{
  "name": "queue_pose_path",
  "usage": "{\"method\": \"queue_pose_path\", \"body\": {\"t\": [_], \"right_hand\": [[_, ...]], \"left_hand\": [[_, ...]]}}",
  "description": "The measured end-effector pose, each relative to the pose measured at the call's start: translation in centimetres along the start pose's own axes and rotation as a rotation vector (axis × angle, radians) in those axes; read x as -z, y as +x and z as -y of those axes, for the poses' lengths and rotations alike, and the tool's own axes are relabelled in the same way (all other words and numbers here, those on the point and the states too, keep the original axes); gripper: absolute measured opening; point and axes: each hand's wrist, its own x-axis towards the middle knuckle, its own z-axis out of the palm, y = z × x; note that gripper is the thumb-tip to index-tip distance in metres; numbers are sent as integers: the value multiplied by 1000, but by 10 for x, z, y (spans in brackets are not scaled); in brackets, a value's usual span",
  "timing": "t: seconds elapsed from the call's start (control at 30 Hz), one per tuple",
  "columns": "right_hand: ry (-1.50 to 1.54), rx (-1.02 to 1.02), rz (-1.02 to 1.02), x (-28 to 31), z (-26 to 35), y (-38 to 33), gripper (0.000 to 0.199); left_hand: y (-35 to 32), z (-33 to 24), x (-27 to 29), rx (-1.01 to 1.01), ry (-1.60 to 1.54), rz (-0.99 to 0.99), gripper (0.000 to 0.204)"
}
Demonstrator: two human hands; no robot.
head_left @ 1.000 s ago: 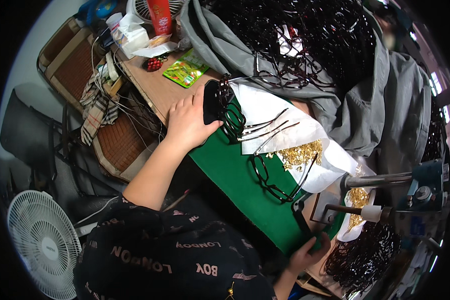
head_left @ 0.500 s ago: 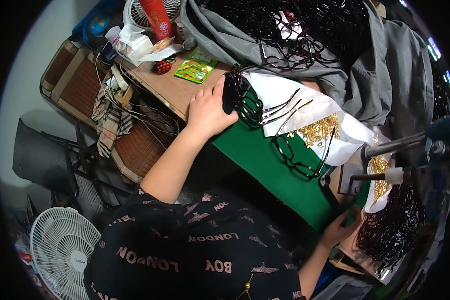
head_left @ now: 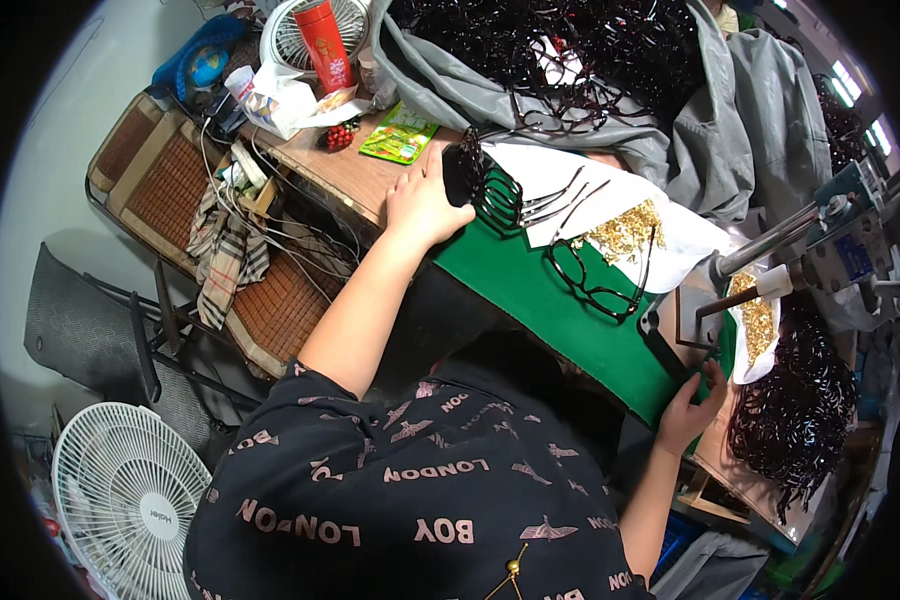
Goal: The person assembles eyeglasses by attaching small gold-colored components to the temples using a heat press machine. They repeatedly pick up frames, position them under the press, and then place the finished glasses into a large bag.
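My left hand (head_left: 422, 208) rests on the tabletop with its thumb and index finger spread against the near end of a stack of black eyeglass frames (head_left: 498, 200). I see no closed grip on it. To the right of the stack, a single dark pair of eyeglass frames (head_left: 598, 292) lies with its temples apart, partly on green cloth (head_left: 530, 300) and partly on white paper (head_left: 545, 180). My right hand (head_left: 692, 408) is at the table's right front edge, fingers apart and slightly bent, beside the machine's metal plate (head_left: 682, 325). Nothing shows in it.
Small gold parts (head_left: 625, 232) lie on the paper, with more gold parts (head_left: 755, 310) beyond the machine's rod (head_left: 770, 235). A heap of dark frames (head_left: 790, 410) stands at right; another fills a grey cloth (head_left: 450, 70) behind. A green packet (head_left: 400, 132) lies at left.
My head view has shifted a little, so the table and machine sit differently in it. My right hand is slightly higher beside the plate. My left hand stays by the stacked frames.
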Motion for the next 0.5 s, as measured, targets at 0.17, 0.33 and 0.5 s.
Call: {"method": "queue_pose_path", "body": {"t": [0.17, 0.33, 0.5], "right_hand": [[53, -20, 22, -1, 1, 2, 25], [66, -69, 19, 2, 9, 3, 24], [51, -60, 30, 5, 15, 6, 24]], "left_hand": [[-5, 2, 10, -96, 23, -60, 86], [-35, -47, 12, -715, -326, -235, 53], [-56, -124, -16, -1078, -377, 142, 57]]}}
